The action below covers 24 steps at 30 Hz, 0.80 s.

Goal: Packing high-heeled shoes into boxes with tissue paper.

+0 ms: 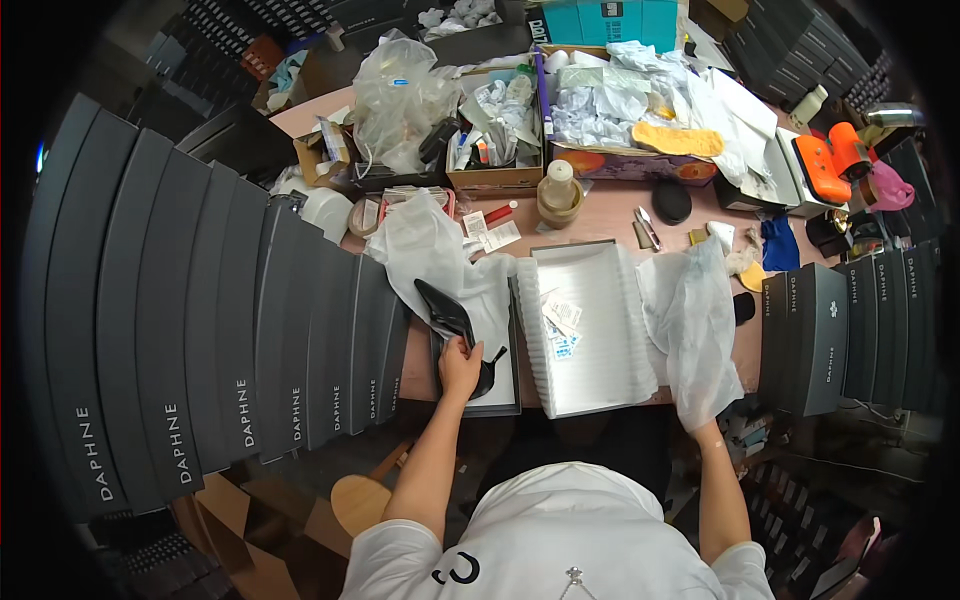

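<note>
My left hand (pixel 461 368) is closed around a black high-heeled shoe (pixel 443 306), which lies slantwise over a dark-edged box part (pixel 507 385) with a pale inside. White tissue paper (pixel 415 240) spreads out behind the shoe. To its right, an open shoe box (pixel 600 378) is lined with ribbed white foam sheet (pixel 540 345). Inside that box rest small printed paper slips (pixel 565 313) and a blue-and-white packet (pixel 566 347). A crumpled translucent white sheet (pixel 703 350) drapes over my right hand (pixel 703 427); its fingers are hidden beneath it.
Stacked dark grey shoe boxes (pixel 225 320) wall in the left side, and more boxes (pixel 805 340) stand right. Along the back are a purple carton (pixel 640 165) of crumpled paper, a plastic bag (pixel 400 100), a bottle (pixel 560 190), a utility knife (pixel 648 228) and an orange tool (pixel 822 168).
</note>
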Available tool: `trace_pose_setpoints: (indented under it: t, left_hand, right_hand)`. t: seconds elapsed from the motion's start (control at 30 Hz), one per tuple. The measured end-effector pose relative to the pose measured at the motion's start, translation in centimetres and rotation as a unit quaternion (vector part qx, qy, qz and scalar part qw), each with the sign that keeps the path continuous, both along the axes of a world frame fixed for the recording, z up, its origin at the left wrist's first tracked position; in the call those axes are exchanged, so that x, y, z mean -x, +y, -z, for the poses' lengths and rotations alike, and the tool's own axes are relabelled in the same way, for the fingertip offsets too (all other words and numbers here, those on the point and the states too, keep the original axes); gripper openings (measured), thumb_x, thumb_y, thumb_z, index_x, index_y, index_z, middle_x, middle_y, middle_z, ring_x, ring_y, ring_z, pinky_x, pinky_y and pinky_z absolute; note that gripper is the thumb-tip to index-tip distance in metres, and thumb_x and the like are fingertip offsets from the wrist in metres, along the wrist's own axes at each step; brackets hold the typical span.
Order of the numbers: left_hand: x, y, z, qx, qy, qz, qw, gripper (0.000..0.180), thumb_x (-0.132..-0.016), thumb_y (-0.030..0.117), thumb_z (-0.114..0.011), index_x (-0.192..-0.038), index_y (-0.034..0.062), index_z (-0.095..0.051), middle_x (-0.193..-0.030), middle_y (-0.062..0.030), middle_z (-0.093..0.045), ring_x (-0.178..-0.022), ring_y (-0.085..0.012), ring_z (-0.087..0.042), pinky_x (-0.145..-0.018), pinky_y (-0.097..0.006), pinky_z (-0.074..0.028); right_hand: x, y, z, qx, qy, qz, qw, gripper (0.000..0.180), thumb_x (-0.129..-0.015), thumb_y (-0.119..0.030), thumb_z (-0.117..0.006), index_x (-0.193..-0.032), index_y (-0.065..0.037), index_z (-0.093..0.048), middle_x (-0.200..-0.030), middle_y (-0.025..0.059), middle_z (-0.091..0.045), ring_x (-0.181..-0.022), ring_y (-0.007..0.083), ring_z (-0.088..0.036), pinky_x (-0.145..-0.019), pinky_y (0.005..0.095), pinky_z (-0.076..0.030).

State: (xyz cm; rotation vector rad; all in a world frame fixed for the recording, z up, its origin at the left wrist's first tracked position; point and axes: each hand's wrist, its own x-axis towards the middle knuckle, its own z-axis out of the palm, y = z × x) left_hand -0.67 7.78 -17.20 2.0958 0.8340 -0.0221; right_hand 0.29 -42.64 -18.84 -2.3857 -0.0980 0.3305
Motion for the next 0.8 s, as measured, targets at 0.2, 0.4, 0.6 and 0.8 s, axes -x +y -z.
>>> trace_pose_setpoints:
  t: [0.2, 0.4, 0.6, 0.8]
  left_hand:
    - [3.7, 0.0, -8.9, 0.348, -0.139, 0.009, 0.927, 0.015, -0.091, 0.013, -0.058, -0.095, -0.0021, -0.059, -0.084, -0.0061, -0.065, -0.076, -0.0157, -0.062, -0.067, -0.031, -0.049]
    - [2.7, -6.6, -18.8, 0.424, 0.061, 0.253, 0.867, 0.023, -0.088, 0.010, -0.064, -0.107, -0.0017, -0.060, -0.089, -0.0041, -0.065, -0.079, -0.0091, -0.060, -0.070, -0.025, -0.049]
    - [-10.3, 8.4, -15.9, 0.070, -0.098, 0.126, 0.985, 0.079, -0.084, 0.022, -0.069, -0.146, 0.0085, -0.022, -0.084, -0.0069, -0.065, -0.063, -0.0140, -0.060, -0.059, -0.030, -0.049]
    - [-17.3, 14.5, -7.7, 0.197, -0.093, -0.191, 0.957, 0.035, -0.091, 0.030, -0.058, -0.107, -0.0019, -0.058, -0.074, -0.0134, -0.065, -0.051, -0.0209, -0.061, -0.047, -0.033, -0.048]
  right_hand:
    - [0.5, 12.5, -18.6, -0.198, 0.421, -0.082, 0.882, 0.052, -0.085, -0.029, -0.068, -0.125, 0.002, -0.054, -0.115, 0.0188, -0.063, -0.105, 0.0261, -0.062, -0.087, 0.0360, -0.049]
    - [0.5, 25.0, -15.8, -0.549, 0.477, -0.154, 0.668, 0.073, -0.082, -0.041, -0.071, -0.132, 0.003, -0.041, -0.117, 0.0118, -0.057, -0.102, 0.0194, -0.059, -0.093, 0.0312, -0.045]
    - [0.0, 20.1, -18.3, -0.352, 0.466, -0.198, 0.787, 0.045, -0.083, -0.011, -0.060, -0.123, 0.005, -0.047, -0.102, 0.0100, -0.062, -0.091, 0.0149, -0.059, -0.084, 0.0285, -0.046]
    - [2.1, 18.1, -22.8, -0.368, 0.400, -0.099, 0.834, 0.052, -0.078, -0.010, -0.068, -0.123, 0.000, -0.044, -0.113, 0.0101, -0.057, -0.108, 0.0181, -0.051, -0.097, 0.0325, -0.040]
